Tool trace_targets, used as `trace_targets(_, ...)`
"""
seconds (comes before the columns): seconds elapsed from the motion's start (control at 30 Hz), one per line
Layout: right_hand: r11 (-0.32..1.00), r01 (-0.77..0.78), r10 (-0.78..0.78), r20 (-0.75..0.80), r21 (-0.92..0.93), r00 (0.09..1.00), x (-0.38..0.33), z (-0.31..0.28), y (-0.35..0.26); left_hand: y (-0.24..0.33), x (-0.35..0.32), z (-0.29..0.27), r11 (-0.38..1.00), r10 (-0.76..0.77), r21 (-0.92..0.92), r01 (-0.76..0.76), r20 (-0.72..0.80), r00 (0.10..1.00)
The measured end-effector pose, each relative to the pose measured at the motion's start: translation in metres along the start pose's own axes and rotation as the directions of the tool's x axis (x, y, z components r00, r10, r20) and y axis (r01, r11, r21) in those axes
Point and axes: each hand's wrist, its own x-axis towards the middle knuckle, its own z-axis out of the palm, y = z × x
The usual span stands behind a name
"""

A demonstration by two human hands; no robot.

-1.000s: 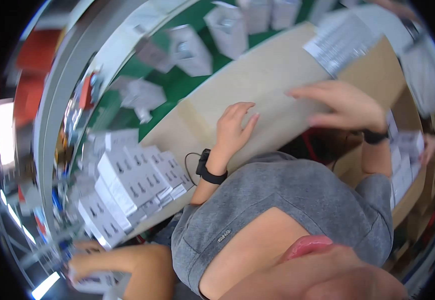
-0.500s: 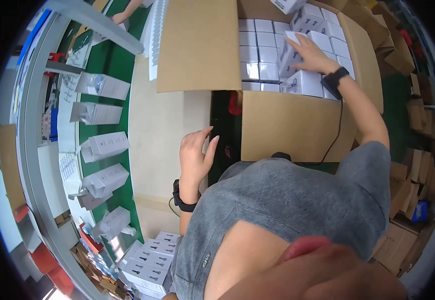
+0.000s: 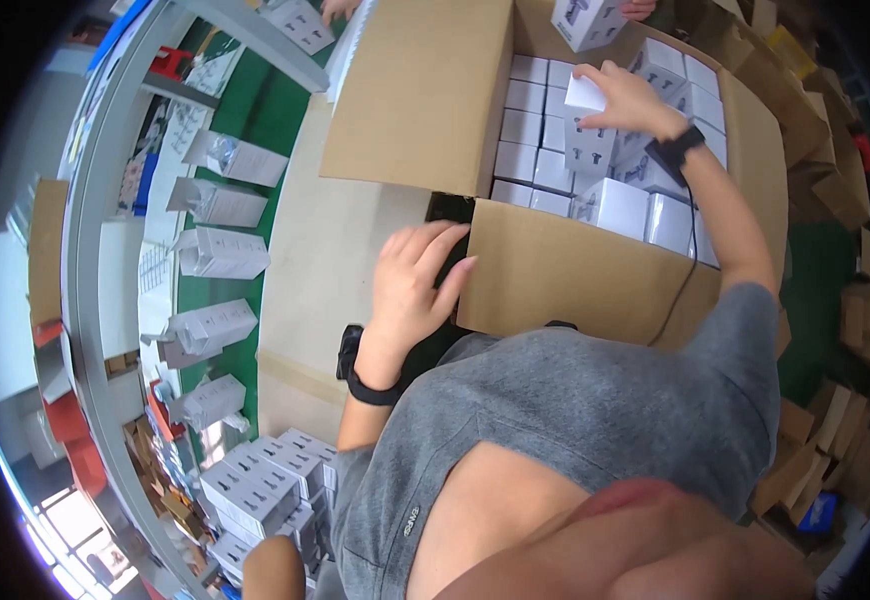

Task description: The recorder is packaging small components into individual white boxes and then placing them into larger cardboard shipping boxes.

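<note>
Head view: the big cardboard carton (image 3: 575, 275) stands open on the tabletop (image 3: 325, 260), and it is the landmark here. Inside it, toward its far side, the right hand (image 3: 625, 100) has its grip closed around a small white box (image 3: 587, 98), held just above the packed rows of white boxes (image 3: 555, 160). The left hand (image 3: 410, 285) rests released, fingers spread, against the carton's near left corner, holding nothing.

By my judgement the step in hand is seating this box among the rows; that calls for finding a free slot and lowering it square. The raised flap (image 3: 425, 90) on the carton's left stands in no one's way. Left of the carton, folded white boxes (image 3: 220, 250) lie in a line on the green mat (image 3: 255, 120); another stack (image 3: 255, 490) sits nearer the person. Beyond the carton another person's hand holds one more white box (image 3: 590, 20).
</note>
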Motion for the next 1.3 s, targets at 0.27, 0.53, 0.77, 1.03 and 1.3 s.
trace_targets(0.27,0.860,0.235,-0.082,-0.332,0.453,0.940,-0.025,-0.093,-0.130,0.023,0.071,0.019,0.963,-0.014,0.255,0.086,-0.274,0.962)
trace_targets(0.53,0.700,0.574,-0.529,-0.231,0.425,0.816,-0.019,-0.077,-0.186,-0.055,0.011,-0.029,0.497,-0.291,-0.723,0.480,0.383,0.877)
trace_targets(0.77,0.462,0.677,-0.763,-0.132,0.573,0.633,-0.042,-0.022,-0.255,-0.096,-0.077,-0.033,0.303,-0.060,-0.680,0.668,0.686,0.725)
trace_targets(1.03,0.561,0.489,-0.601,-0.077,0.669,0.795,-0.044,0.011,-0.273,-0.121,-0.117,-0.011,0.041,0.010,-0.699,0.714,0.715,0.699)
trace_targets(1.3,0.519,0.371,-0.431,-0.140,0.770,0.892,-0.036,0.026,-0.250,-0.122,-0.094,-0.004,0.106,0.003,-0.667,0.737,0.742,0.671)
